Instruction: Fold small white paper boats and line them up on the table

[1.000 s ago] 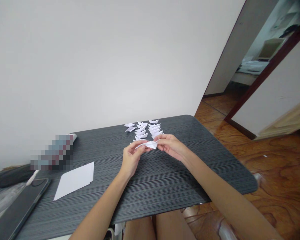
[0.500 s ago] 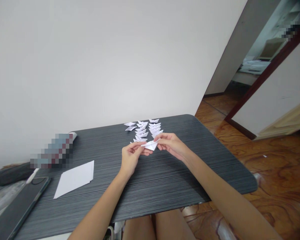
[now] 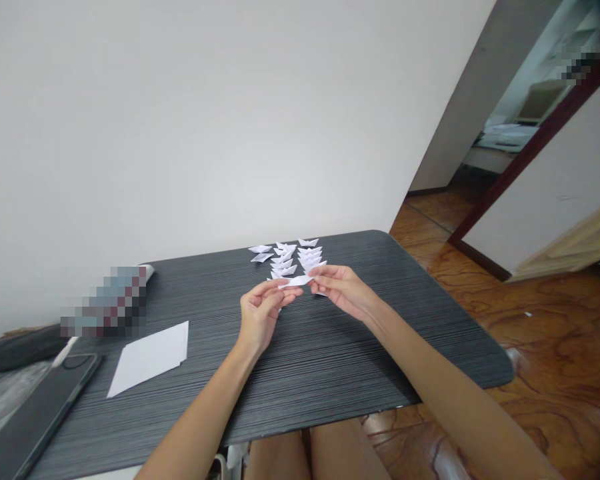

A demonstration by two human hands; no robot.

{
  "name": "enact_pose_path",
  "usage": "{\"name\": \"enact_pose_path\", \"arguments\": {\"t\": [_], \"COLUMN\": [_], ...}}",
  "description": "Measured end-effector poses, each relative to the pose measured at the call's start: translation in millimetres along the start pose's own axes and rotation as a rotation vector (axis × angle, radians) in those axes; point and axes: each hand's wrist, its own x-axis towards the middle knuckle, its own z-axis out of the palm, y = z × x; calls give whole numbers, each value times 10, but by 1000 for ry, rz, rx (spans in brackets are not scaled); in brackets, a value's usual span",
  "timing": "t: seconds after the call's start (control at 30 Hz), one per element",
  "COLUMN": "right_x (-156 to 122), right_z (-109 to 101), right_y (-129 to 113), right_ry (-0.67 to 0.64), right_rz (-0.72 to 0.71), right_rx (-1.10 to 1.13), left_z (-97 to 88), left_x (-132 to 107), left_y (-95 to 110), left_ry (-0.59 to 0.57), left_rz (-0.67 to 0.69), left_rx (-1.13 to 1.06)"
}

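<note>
Both hands hold one small folded white paper piece point(image 3: 298, 281) above the dark striped table point(image 3: 330, 360). My left hand point(image 3: 261, 313) pinches its left end with thumb and fingers. My right hand point(image 3: 343, 291) pinches its right end. The piece looks like a narrow, flat strip seen almost edge-on. Just beyond the hands, several small folded white paper pieces point(image 3: 290, 257) lie in rows on the table.
A stack of white paper sheets point(image 3: 150, 359) lies at the table's left. A dark flat device point(image 3: 35, 417) with a cable rests at the left edge, beside a blurred object point(image 3: 105, 303). A white wall stands behind; a wooden floor and an open doorway point(image 3: 520, 127) are to the right.
The held piece has turned from a downward-pointing triangle to a flat narrow strip, and both hands have risen slightly.
</note>
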Motion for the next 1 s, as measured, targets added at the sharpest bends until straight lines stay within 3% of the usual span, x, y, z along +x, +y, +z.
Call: {"name": "enact_pose_path", "arguments": {"t": [0.33, 0.43, 0.57, 0.73, 1.0], "right_x": [48, 51, 25, 0, 3], "right_z": [-64, -61, 24, 106, 87], "right_y": [81, 75, 47, 41, 44], "right_ry": [51, 62, 103, 156, 127], "right_rz": [60, 57, -22, -134, -89], "right_rx": [65, 62, -42, -140, -95], "left_z": [21, 14, 14, 21, 8], "left_x": [-21, -15, 0, -3, -14], "left_y": [-35, -35, -19, -24, -34], "left_ry": [-27, -10, 96, 57, 19], "left_rz": [81, 190, 346, 329, 425], "left_rx": [216, 332, 450, 459, 513]}}
